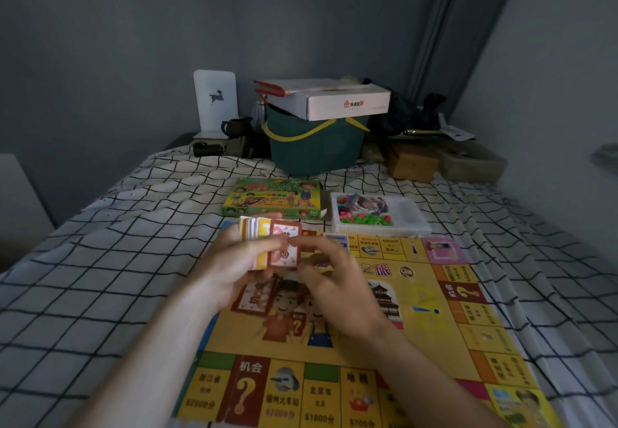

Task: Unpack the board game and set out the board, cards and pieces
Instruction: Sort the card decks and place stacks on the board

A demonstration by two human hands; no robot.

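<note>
A yellow game board (444, 324) lies unfolded on the checked bedsheet in front of me. Above its far edge my left hand (234, 260) grips a stack of cards (254, 230). My right hand (337, 280) pinches the front red-and-white card (284, 250) of that stack. A small pile of red cards (254, 297) lies on the board under my hands. Beyond the board are the green game box (274, 198) and a clear plastic tray (408, 217) holding coloured pieces and a picture card.
At the back stand a dark green basket (317, 150) with a white carton (347, 103) on top, a white panel (215, 100), a dark mug (235, 126) and a brown box (413, 161). A wall runs along the right.
</note>
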